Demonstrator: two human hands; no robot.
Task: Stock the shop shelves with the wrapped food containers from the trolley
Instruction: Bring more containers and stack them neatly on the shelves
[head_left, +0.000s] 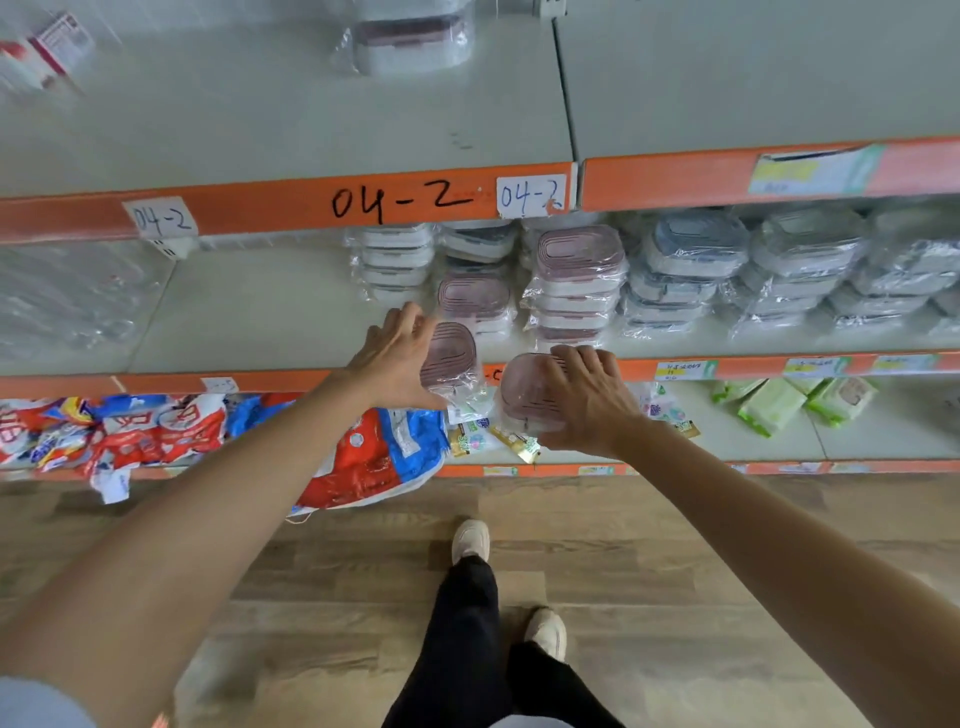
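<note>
Near the centre of the frame, the left hand (396, 358) had its grip wrapped around a pink-lidded wrapped container (450, 355), fingers over its far side and thumb beneath, at the front edge of the middle shelf (249, 306). Just right of it, the right hand (587, 400) grasped a second pink wrapped container (524, 391) from above, fingers curled over its top, in front of the shelf's orange lip. Behind them stood stacks of pink containers (576, 270), with grey-blue ones (691, 254) further right. A lone wrapped container (413, 41) sat on the top shelf at upper centre. Red and blue bags (156, 426) filled the lower shelf at left.
</note>
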